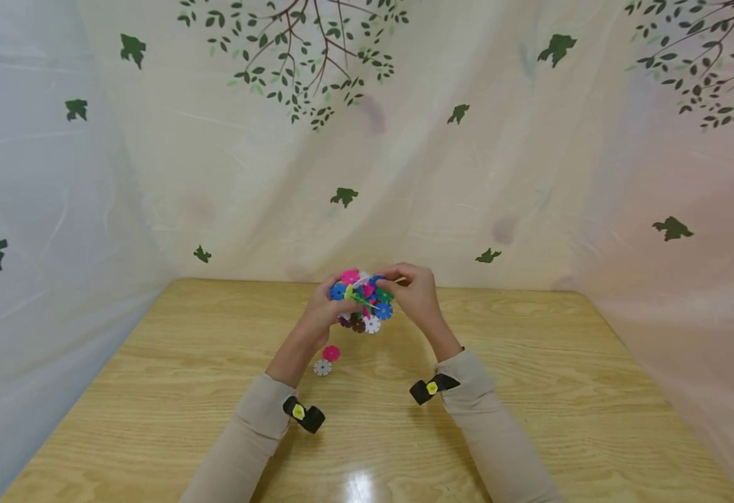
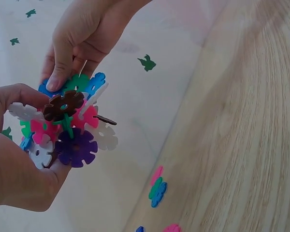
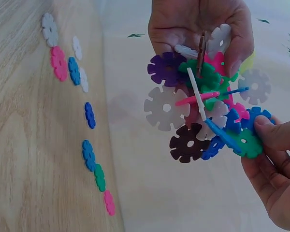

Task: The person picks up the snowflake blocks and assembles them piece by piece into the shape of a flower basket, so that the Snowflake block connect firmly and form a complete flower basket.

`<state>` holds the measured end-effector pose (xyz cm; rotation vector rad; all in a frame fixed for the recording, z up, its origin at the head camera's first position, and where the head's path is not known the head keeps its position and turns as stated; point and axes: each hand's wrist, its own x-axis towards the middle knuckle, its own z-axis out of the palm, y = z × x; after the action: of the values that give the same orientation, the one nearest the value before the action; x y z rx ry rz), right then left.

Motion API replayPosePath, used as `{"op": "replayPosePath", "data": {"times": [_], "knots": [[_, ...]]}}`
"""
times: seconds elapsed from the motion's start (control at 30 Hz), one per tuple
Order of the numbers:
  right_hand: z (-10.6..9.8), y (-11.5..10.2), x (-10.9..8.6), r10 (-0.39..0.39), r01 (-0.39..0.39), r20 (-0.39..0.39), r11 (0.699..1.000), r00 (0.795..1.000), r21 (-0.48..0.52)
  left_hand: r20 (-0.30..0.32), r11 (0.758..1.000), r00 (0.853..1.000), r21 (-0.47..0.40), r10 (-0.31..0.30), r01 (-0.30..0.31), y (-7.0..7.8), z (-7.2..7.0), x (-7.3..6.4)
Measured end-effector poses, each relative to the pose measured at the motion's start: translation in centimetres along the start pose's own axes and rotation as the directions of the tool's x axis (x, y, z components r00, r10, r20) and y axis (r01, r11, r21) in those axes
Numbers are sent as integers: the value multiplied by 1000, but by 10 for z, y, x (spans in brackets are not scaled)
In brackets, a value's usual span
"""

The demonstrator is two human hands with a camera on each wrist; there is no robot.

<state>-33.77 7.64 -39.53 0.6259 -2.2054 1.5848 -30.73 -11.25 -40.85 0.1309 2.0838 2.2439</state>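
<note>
A ball-like cluster of interlocking plastic snowflake discs [image 1: 367,324], in pink, blue, white, green, purple and brown, is held up over the far part of the table. My left hand [image 1: 319,312] grips it from the left, thumb across the near side. From the right, my right hand [image 1: 419,293] pinches a blue disc [image 3: 257,116] at the cluster's edge, beside a green disc [image 3: 249,141]. In the left wrist view a purple disc [image 2: 76,149] and a brown disc [image 2: 63,107] face the camera. The cluster's core is partly hidden by its outer discs.
On the wooden table [image 1: 518,391] lie a loose pink disc [image 1: 331,353] and a white disc [image 1: 323,367], near my left forearm. Several more loose discs, including a dark blue one [image 3: 90,115], show in the right wrist view. A leaf-patterned cloth [image 1: 405,161] hangs behind the table.
</note>
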Motion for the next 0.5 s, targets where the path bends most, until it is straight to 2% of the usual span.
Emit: {"op": "replayPosePath", "data": {"times": [0.2,0.5], "knots": [[0,-4,-3,-32,32,9,999,999,-26,2,1000,1000,-22,-4,4,0,4,-1],[-3,-8,-4,-29,32,36,994,999,-103,2,999,1000,-25,-20,20,-1,7,-2]]}}
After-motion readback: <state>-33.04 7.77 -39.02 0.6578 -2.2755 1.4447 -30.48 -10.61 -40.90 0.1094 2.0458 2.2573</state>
